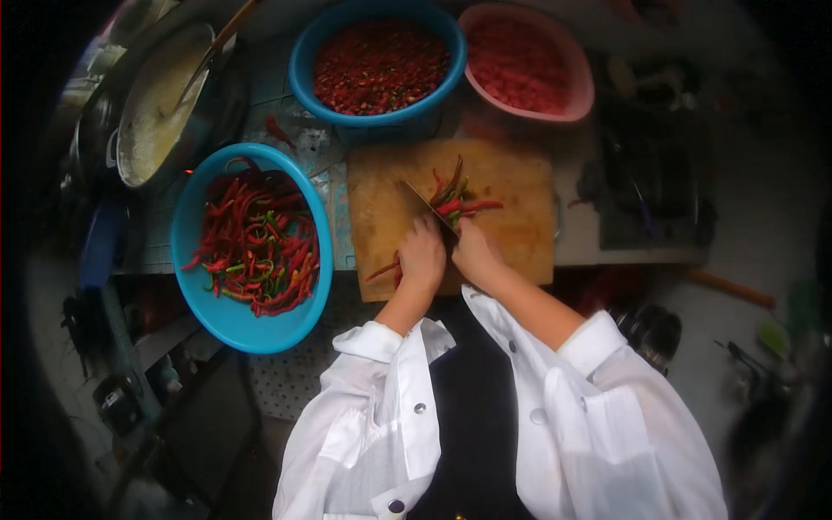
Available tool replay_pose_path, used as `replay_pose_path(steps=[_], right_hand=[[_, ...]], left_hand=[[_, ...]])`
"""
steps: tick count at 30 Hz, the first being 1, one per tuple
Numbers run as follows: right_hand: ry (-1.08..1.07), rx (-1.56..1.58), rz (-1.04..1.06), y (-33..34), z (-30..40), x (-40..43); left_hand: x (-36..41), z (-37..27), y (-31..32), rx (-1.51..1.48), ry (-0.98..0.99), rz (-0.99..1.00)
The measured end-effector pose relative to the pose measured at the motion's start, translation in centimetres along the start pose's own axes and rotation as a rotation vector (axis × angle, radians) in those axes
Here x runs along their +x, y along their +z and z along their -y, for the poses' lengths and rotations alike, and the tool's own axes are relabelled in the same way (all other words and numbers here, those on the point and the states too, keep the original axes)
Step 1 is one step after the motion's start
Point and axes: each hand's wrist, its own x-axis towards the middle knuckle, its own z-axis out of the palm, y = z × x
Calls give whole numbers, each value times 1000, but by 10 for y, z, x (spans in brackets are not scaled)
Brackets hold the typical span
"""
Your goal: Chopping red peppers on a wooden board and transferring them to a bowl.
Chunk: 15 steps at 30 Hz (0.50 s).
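Note:
My right hand (478,255) grips a kitchen knife (426,205); its handle is hidden in the fist. The blade slants up and left across a wooden cutting board (523,250). Just left of the blade, my left hand (421,252) has its fingers curled down on the board. Red chilli peppers (387,269) stick out from under that hand, and the part beneath its palm is hidden. A loose bunch of red and green chilli peppers (465,200) lies against the right side of the blade, beyond my right hand.
A blue basin (250,341) of whole chillies stands left. Behind the board are a blue basin (390,118) of chopped chillies and a pink basin (582,107) of red pieces. A pan (146,123) of pale liquid sits back left. A dark stove (650,195) is at right.

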Motion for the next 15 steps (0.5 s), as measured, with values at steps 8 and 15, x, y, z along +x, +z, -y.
replay_pose_path(steps=[8, 15], right_hand=[[-138, 100, -40, -11, -19, 6], [-69, 467, -238, -21, -81, -21]], left_hand=[[-4, 41, -33, -155, -222, 37], [82, 23, -31, -217, -171, -147]])
